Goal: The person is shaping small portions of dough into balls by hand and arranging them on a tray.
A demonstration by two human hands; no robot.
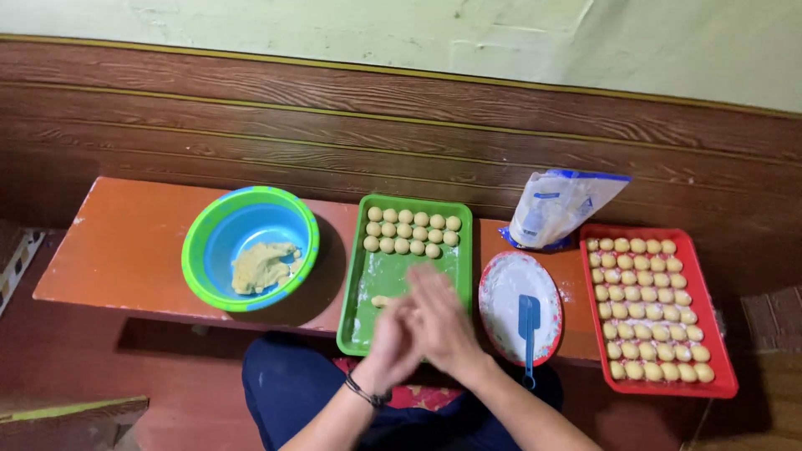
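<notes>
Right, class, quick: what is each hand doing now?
Left hand: palm pressed against the right, blurred; anything between cannot be told.
Right hand: flat over the left, above the green rectangular plastic tray.

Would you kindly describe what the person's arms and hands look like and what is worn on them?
Both forearms are bare, with no sleeves and no gloves. The left hand has a thin dark band around its wrist. The right hand shows no ring, watch or band; both hands are slightly blurred.

hands [422,321] motion-blurred, whatever lies between palms hidden, forearms cut off below
</notes>
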